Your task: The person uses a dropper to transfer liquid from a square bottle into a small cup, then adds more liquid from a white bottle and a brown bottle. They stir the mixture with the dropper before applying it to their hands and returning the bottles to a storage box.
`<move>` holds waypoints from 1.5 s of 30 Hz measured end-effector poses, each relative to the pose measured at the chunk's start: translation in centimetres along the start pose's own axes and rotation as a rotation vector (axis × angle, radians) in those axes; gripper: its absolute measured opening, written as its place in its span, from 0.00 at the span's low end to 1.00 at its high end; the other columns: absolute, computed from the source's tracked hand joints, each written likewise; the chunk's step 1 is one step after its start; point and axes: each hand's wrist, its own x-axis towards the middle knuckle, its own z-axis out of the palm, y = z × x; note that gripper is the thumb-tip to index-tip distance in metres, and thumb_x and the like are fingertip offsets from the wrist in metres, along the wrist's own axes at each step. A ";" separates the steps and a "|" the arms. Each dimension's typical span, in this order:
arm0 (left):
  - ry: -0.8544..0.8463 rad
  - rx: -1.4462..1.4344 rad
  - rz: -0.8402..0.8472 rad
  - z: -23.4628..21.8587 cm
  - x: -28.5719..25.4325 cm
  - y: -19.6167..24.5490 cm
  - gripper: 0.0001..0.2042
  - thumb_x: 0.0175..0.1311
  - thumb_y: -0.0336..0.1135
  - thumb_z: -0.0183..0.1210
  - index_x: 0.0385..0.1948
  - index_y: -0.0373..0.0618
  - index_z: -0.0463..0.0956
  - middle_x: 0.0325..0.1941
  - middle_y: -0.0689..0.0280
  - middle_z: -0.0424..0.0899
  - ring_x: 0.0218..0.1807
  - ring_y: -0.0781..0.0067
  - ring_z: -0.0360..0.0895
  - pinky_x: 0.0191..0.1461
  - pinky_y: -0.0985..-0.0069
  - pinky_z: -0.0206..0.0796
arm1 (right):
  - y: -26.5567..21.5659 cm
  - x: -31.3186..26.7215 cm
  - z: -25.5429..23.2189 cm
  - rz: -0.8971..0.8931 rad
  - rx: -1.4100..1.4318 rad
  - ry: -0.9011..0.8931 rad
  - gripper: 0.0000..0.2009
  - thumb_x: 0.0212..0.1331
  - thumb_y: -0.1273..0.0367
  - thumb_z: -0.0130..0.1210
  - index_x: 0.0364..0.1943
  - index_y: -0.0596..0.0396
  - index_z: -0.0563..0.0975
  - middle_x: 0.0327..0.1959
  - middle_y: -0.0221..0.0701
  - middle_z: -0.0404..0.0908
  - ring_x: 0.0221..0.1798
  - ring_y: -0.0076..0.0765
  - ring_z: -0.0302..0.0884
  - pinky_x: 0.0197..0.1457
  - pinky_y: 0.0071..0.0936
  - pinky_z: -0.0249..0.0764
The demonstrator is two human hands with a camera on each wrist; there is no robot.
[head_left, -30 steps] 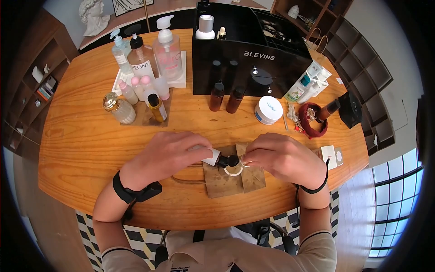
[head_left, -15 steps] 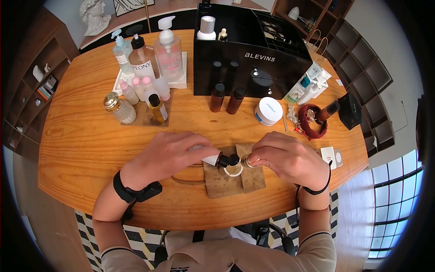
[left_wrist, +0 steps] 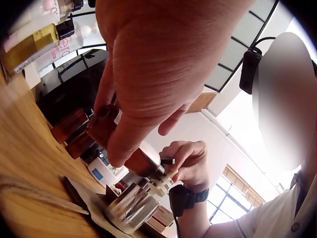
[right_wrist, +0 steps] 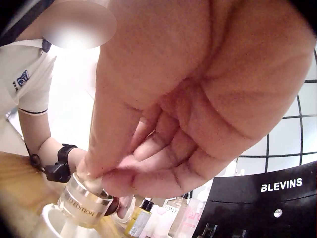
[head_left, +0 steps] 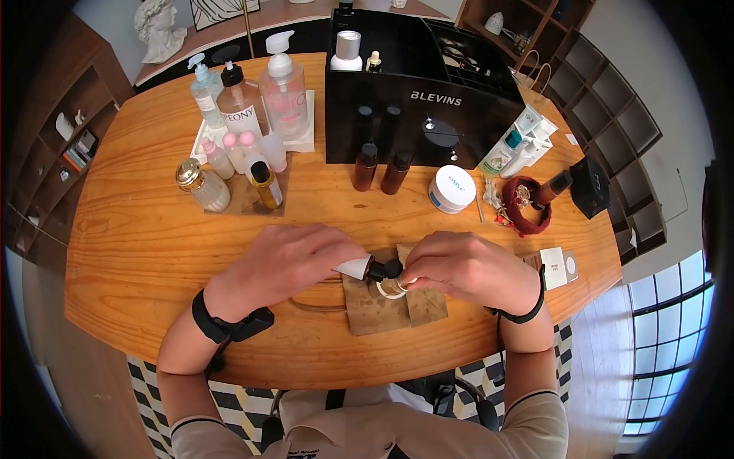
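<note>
Honey-coloured wood spans the table (head_left: 138, 264), where we count one black case (head_left: 375, 103) lettered "BLEVINS", its interior mostly in shadow. Three pump bottles (head_left: 284, 96) stand at the far left, partly masking the white tray (head_left: 307, 139) beneath. Nearer us, the left hand (head_left: 287, 264) grips one tilted amber bottle (head_left: 353, 268), fingers curled round it; the hand covers much of its body, leaving part of a white label and a black fitting in view from above. Opposite, the right hand (head_left: 474, 268) pinches one gold-toned piece (right_wrist: 85, 204) between thumb and fingertips, which cover its top; of its lettering we make out "EDITION". Below lies brown paper (head_left: 371, 314), partly covered by the vessel. One gold-lidded jar (head_left: 202, 186) stands at the left, and one white jar (head_left: 452, 189) sits in front of the case, right of two dark brown bottles (head_left: 365, 168). A single yellow bottle (head_left: 266, 186) with a black cap stands near the gold-lidded jar. Between the hands, one clear glass vessel (left_wrist: 131, 210) rests on the paper, the amber bottle's black end beside its mouth and the gold-toned piece at its rim; whether those two touch, we cannot tell.
</note>
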 end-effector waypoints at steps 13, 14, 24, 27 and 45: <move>-0.065 0.001 0.026 -0.5 -0.1 -0.1 0.16 0.50 0.30 0.69 0.43 0.50 0.81 0.42 0.70 0.83 0.40 0.68 0.83 0.36 0.72 0.75 | -0.2 0.1 0.4 -0.063 -0.093 0.041 0.06 0.50 0.73 0.61 0.33 0.56 0.80 0.33 0.33 0.80 0.38 0.44 0.79 0.42 0.35 0.78; -0.063 0.011 0.013 -0.4 -0.1 0.0 0.16 0.50 0.30 0.69 0.43 0.50 0.81 0.43 0.70 0.83 0.40 0.68 0.83 0.35 0.72 0.75 | 0.0 0.1 0.3 -0.075 -0.148 0.073 0.06 0.50 0.72 0.61 0.32 0.56 0.80 0.34 0.33 0.80 0.38 0.44 0.79 0.42 0.34 0.78; -0.044 0.051 -0.001 -0.4 0.0 0.3 0.16 0.50 0.30 0.69 0.43 0.51 0.82 0.41 0.70 0.84 0.37 0.69 0.82 0.34 0.74 0.75 | 0.0 0.2 0.1 -0.102 -0.134 0.099 0.05 0.51 0.72 0.62 0.31 0.57 0.79 0.32 0.32 0.80 0.36 0.42 0.78 0.42 0.34 0.76; -0.030 0.076 0.057 -0.5 -0.1 0.1 0.16 0.49 0.30 0.69 0.43 0.52 0.83 0.41 0.71 0.84 0.37 0.70 0.82 0.33 0.74 0.75 | -0.1 0.1 -0.2 -0.069 -0.165 0.010 0.06 0.50 0.72 0.62 0.31 0.57 0.79 0.32 0.32 0.79 0.37 0.42 0.78 0.43 0.34 0.76; -0.044 0.056 0.024 -0.4 -0.3 -0.1 0.16 0.48 0.29 0.70 0.41 0.51 0.83 0.42 0.71 0.83 0.38 0.70 0.83 0.33 0.75 0.76 | 0.0 0.2 -0.2 -0.068 -0.127 -0.005 0.06 0.53 0.71 0.63 0.31 0.58 0.78 0.33 0.33 0.79 0.37 0.44 0.78 0.43 0.36 0.76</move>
